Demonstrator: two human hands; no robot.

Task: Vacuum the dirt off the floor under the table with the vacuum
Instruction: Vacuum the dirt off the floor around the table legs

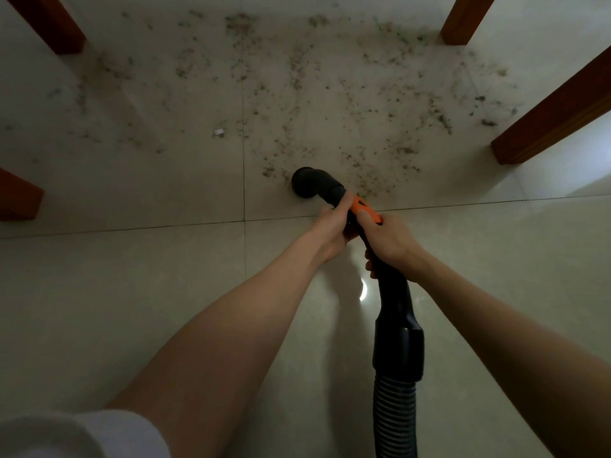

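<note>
Both hands, left (334, 231) and right (390, 241), are gripping the vacuum (393, 292) (black, orange-trimmed); dirt (330, 104) is lying on the floor (132, 292) beyond them.

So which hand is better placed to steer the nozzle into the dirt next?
Left. The left hand grips the vacuum wand nearest the black nozzle, which sits at the near edge of the dirt. The right hand holds farther back at the orange grip, better for pushing.
</note>
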